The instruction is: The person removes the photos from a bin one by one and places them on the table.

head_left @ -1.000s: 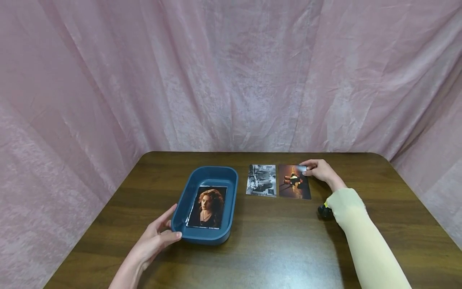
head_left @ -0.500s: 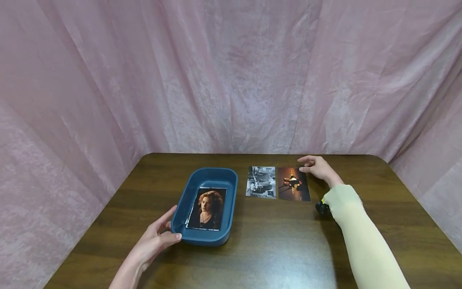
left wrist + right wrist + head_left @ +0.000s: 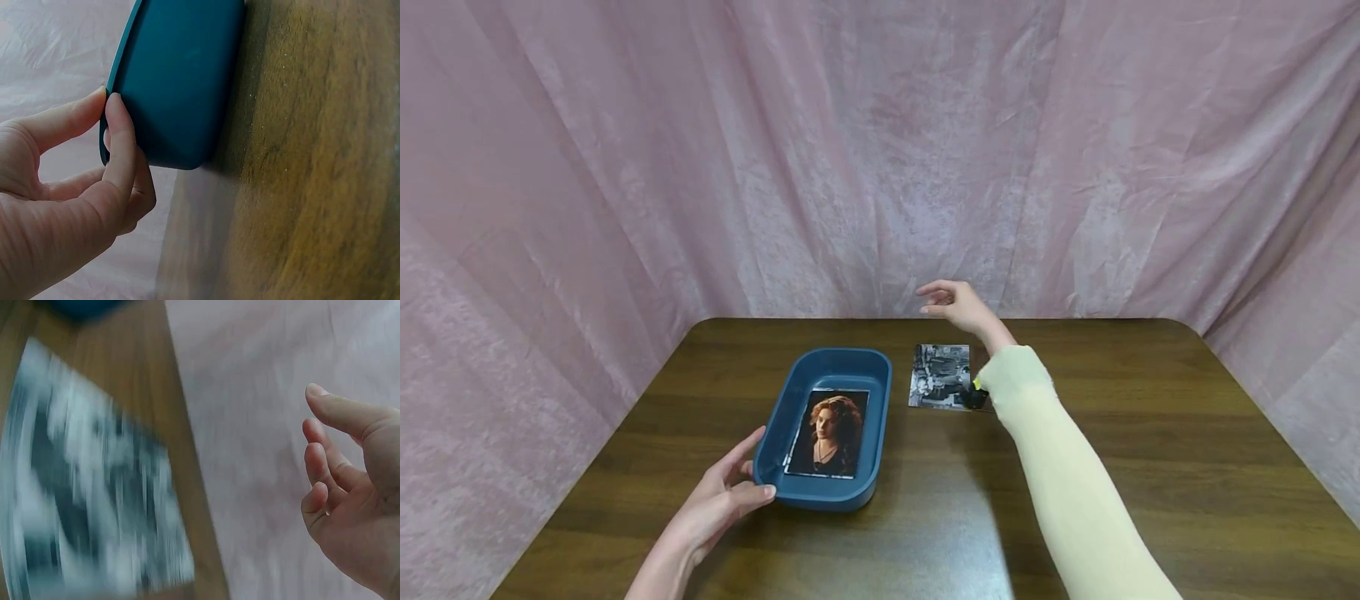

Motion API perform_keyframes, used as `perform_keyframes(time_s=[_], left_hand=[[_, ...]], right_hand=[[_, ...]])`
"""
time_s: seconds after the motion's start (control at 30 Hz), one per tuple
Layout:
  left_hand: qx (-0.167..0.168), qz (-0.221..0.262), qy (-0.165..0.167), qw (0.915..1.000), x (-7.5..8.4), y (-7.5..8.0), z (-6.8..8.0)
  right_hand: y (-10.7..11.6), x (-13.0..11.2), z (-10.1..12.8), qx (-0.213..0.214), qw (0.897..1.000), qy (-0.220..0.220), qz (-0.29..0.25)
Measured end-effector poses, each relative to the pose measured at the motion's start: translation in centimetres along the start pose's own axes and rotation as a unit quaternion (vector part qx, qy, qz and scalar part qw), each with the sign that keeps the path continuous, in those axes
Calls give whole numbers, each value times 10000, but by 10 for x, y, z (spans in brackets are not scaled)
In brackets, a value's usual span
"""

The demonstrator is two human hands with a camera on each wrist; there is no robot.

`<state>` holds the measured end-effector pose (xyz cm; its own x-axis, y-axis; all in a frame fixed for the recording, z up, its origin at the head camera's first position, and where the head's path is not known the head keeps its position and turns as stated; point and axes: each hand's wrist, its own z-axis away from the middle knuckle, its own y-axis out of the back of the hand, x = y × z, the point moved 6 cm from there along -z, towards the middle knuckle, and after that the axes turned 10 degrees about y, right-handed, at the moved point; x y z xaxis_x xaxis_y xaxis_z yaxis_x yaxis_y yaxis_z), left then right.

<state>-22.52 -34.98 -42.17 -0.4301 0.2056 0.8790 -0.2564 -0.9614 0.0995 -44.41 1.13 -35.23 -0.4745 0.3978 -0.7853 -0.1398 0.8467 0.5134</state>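
My left hand (image 3: pixel 718 500) pinches the near left corner of a deep blue plastic tray (image 3: pixel 880 433). In the left wrist view, the thumb and fingers (image 3: pixel 119 134) close over the tray's rim (image 3: pixel 128 53). A portrait photo (image 3: pixel 827 433) of a person with curly hair lies inside on the bottom. My right hand (image 3: pixel 958 307) is raised over the table's far edge with loosely bent fingers (image 3: pixel 315 459) and nothing between them. Beneath it lies a black-and-white photo (image 3: pixel 938 371), blurred in the right wrist view. My right forearm hides nearly all of the colour photo beside it.
A brown wooden table (image 3: pixel 1150 417) with rounded far corners carries everything. Pink velvet curtains (image 3: pixel 880 167) hang right behind it and on both sides. A small black device (image 3: pixel 974 396) on a yellow strap sits under my right wrist.
My right hand has left the colour photo's far right corner, risen, and moved left over the black-and-white photo. My left hand and the tray have hardly moved.
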Motion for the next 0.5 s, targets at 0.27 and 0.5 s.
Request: perform_keyframes(time_s=[0.27, 0.5], left_hand=[[-120, 26, -82, 9999, 2, -1, 0], [-118, 59, -125, 9998, 2, -5, -2]], right_hand=[[-75, -58, -43, -40, 9978, 453, -476], [-135, -80, -41, -20, 9985, 425, -346]])
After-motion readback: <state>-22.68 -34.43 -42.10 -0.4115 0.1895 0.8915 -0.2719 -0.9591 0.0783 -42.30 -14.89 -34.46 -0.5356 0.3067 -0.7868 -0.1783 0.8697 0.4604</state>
